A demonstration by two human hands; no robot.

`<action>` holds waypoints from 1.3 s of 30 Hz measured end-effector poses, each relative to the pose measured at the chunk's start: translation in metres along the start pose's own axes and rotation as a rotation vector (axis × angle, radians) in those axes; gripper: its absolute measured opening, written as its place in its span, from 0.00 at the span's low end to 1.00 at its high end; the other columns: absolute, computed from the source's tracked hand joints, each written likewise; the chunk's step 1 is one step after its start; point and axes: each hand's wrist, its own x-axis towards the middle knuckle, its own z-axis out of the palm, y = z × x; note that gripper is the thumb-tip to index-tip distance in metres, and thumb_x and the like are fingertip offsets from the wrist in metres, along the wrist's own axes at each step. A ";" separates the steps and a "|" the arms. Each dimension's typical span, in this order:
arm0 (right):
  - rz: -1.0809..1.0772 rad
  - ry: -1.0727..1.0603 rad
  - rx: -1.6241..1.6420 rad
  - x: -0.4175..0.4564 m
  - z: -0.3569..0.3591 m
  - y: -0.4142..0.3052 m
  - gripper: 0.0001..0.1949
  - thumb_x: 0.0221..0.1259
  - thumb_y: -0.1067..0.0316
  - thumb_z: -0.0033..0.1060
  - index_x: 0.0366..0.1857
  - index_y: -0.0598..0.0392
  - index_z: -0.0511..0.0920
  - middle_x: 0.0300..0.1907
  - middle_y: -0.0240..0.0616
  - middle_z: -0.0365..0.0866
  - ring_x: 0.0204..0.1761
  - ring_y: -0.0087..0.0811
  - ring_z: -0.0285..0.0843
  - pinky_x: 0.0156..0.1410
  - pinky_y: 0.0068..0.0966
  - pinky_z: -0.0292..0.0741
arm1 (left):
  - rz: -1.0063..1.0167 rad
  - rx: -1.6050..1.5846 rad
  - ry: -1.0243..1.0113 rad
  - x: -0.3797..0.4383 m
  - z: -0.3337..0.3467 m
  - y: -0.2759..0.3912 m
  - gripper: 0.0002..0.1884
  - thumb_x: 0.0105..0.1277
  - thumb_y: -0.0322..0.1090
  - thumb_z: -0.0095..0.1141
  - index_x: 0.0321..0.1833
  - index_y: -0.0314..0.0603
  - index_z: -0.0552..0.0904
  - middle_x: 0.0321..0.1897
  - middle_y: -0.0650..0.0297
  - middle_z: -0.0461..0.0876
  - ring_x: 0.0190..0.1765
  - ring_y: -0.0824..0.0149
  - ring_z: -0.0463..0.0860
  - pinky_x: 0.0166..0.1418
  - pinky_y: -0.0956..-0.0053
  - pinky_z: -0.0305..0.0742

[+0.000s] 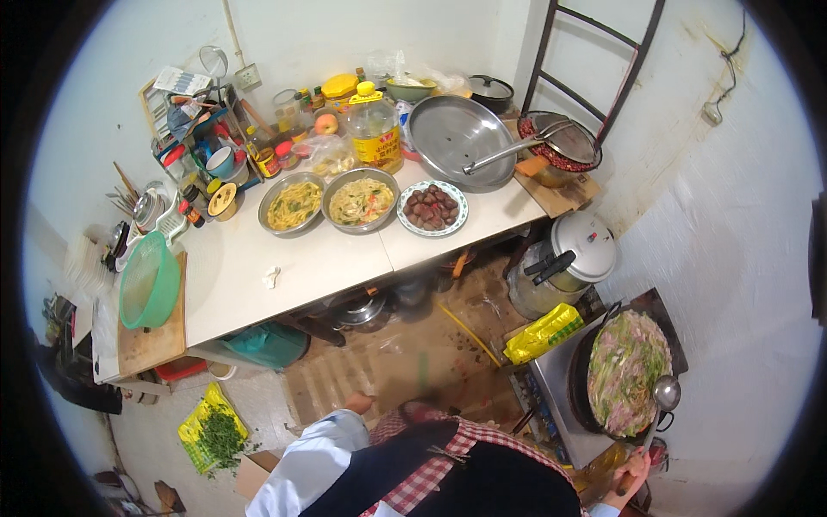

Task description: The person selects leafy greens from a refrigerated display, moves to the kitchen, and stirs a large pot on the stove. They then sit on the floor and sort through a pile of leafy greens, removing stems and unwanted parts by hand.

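My right hand (634,475), at the lower right, is closed around the handle of a metal ladle (667,393). The ladle's bowl rests at the right edge of a dark wok (579,394). Sliced pale meat and green vegetables (630,368) fill this wok, which sits on a metal-topped stove (549,381). My left hand (359,402) hangs in front of my body, fingers curled, with nothing visible in it. A red-and-white checked apron (446,455) covers my front.
On the white counter (310,278) stand two metal bowls of food (360,200), a plate of dark round food (431,208), an oil jug (376,129) and a green colander (150,281). A pressure cooker (581,245) stands beyond the stove. Greens (223,433) lie on a yellow bag on the floor.
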 end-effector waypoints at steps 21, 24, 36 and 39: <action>0.670 -0.458 -1.485 0.140 0.256 0.472 0.07 0.60 0.73 0.49 0.41 0.56 0.71 0.17 0.28 0.64 0.12 0.19 0.59 0.15 0.20 0.57 | 0.499 -0.693 0.057 -0.091 -0.179 0.197 0.27 0.73 0.56 0.40 0.28 0.41 0.81 0.22 0.67 0.77 0.25 0.76 0.70 0.29 0.79 0.62; 0.210 -0.775 -1.914 0.197 0.177 0.521 0.11 0.59 0.67 0.52 0.43 0.58 0.69 0.22 0.35 0.73 0.18 0.28 0.71 0.23 0.26 0.69 | 0.560 -1.062 -0.045 -0.095 -0.212 0.291 0.27 0.73 0.56 0.38 0.29 0.40 0.79 0.24 0.66 0.80 0.23 0.73 0.73 0.29 0.79 0.66; 0.088 -1.335 -1.966 0.176 0.127 0.579 0.44 0.51 0.70 0.52 0.69 0.68 0.36 0.55 0.69 0.55 0.57 0.64 0.60 0.62 0.46 0.64 | 0.413 -1.098 0.163 -0.030 -0.251 0.310 0.10 0.65 0.38 0.55 0.35 0.38 0.75 0.20 0.67 0.73 0.21 0.73 0.71 0.24 0.77 0.67; 0.123 -1.318 -1.808 0.167 0.121 0.584 0.43 0.48 0.77 0.51 0.68 0.69 0.37 0.58 0.69 0.50 0.61 0.64 0.52 0.68 0.48 0.55 | 0.368 -1.074 0.120 -0.037 -0.257 0.298 0.15 0.66 0.42 0.56 0.44 0.37 0.74 0.25 0.63 0.77 0.24 0.71 0.75 0.27 0.76 0.71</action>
